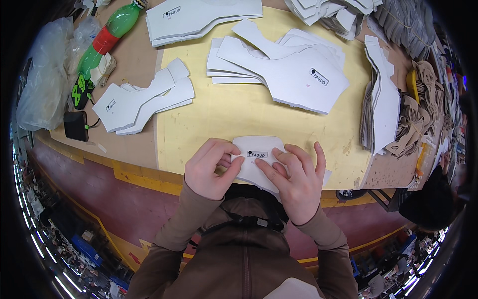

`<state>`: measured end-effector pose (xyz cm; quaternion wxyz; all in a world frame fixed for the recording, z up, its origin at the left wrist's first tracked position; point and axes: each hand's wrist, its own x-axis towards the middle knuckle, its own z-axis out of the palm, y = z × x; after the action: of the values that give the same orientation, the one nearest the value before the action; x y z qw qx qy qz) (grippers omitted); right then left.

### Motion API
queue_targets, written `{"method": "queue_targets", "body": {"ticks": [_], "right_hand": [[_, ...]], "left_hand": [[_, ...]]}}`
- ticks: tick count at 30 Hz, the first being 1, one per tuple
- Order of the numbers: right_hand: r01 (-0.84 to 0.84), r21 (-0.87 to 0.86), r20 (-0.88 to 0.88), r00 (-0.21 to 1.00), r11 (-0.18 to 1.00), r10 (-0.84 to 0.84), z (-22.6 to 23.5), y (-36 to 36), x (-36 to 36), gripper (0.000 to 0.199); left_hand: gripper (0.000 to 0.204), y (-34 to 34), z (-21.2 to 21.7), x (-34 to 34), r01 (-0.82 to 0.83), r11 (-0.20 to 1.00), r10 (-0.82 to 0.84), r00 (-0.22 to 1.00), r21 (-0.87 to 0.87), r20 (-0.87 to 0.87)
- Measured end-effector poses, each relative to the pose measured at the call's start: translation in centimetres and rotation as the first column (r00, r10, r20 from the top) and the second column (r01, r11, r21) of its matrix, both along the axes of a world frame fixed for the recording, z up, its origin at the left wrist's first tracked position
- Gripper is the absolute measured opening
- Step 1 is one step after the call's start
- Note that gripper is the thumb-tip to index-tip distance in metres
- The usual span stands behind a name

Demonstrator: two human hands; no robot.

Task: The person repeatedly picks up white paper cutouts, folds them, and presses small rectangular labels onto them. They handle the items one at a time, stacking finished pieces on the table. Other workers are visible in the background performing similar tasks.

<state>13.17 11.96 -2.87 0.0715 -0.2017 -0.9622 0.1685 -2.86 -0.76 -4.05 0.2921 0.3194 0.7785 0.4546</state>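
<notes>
At the table's near edge lies a white cut piece (pixel 259 141), shaped like a shoe-upper part, with a small black-framed label on its face. My left hand (pixel 206 167) pinches its left edge between thumb and fingers. On the right side, my right hand (pixel 298 182) has its thumb beside the label and its forefinger on the piece's right edge. The outer fingers of that hand are raised apart. Beyond my hands rests a fanned stack of similar white pieces (pixel 298 74). A smaller group of white pieces (pixel 144 104) lies to the left.
A green bottle (pixel 119 22) with a red band, clear plastic bags (pixel 47 74) and a black phone-like device (pixel 75 125) occupy the left. More white pieces (pixel 199 20) lie at the back. Stacked white pieces (pixel 383 99) and brown cut parts (pixel 411 119) stand at right.
</notes>
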Motion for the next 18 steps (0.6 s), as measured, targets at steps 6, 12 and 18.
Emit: {"method": "queue_targets", "body": {"ticks": [6, 12, 18], "right_hand": [[0.003, -0.006, 0.002, 1.0, 1.0, -0.003, 0.0, 0.0, 0.0, 0.035], [0.002, 0.0, 0.002, 1.0, 1.0, -0.002, 0.0, 0.0, 0.0, 0.035], [0.007, 0.003, -0.002, 1.0, 1.0, -0.007, 0.0, 0.0, -0.1, 0.035]], "left_hand": [[0.019, 0.1, 0.1, 0.3, -0.009, 1.0, 0.009, 0.999, -0.003, -0.054], [0.02, 0.0, 0.2, 0.8, -0.016, 1.0, 0.013, 0.995, -0.023, -0.1], [0.021, 0.0, 0.0, 1.4, -0.039, 0.999, 0.034, 0.989, -0.028, -0.146]]}}
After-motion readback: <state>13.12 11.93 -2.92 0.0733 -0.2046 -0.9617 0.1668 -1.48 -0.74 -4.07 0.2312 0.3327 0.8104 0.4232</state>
